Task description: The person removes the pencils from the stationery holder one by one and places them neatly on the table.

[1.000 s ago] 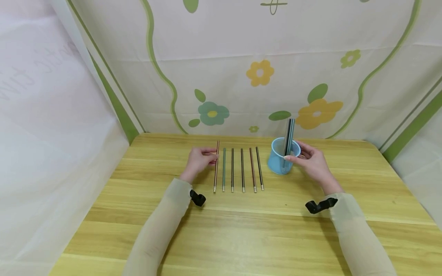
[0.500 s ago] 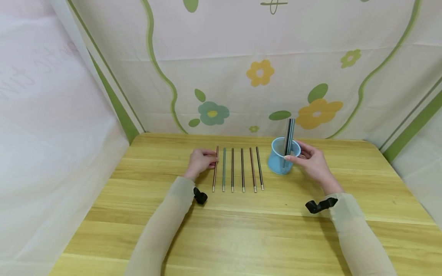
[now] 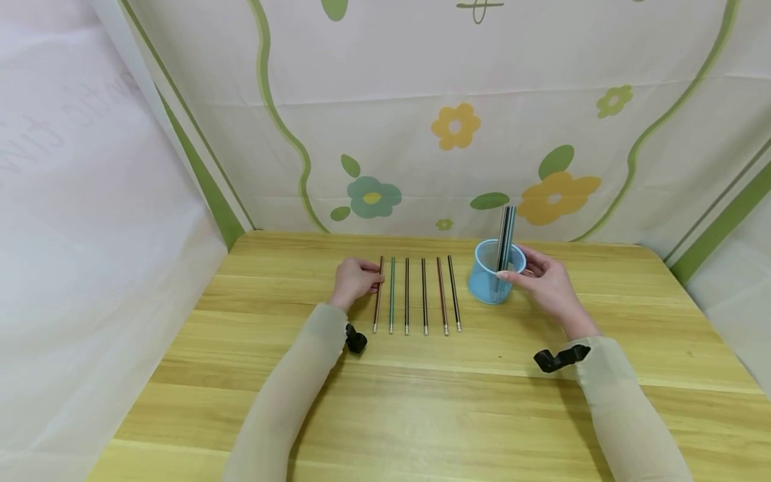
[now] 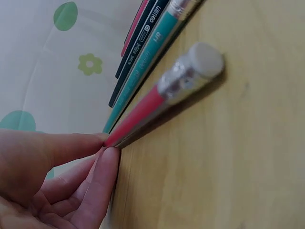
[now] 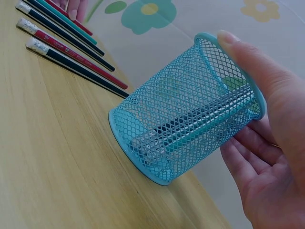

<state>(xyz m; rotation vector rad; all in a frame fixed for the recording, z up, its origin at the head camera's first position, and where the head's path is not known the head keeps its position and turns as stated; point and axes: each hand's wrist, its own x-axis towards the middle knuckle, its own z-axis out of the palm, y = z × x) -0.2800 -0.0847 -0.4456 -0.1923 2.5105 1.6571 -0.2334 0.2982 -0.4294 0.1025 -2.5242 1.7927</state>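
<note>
A red pencil lies at the left end of a row of pencils on the table. My left hand pinches it between thumb and fingers near its far part, and its white eraser points toward me. Right beside it lies a green pencil. On the right, my right hand grips the rim of a light blue mesh pencil cup, thumb at the near side and fingers behind. Several pencils stand in the cup, leaning right, eraser ends down.
To the right of the green pencil lie two black pencils, a dark red pencil and another black pencil, erasers toward me. Behind the wooden table hangs a white curtain with printed flowers.
My left hand has lowered the red pencil onto the table and shifted slightly right with its grip kept. The right hand and cup have stayed in place.
</note>
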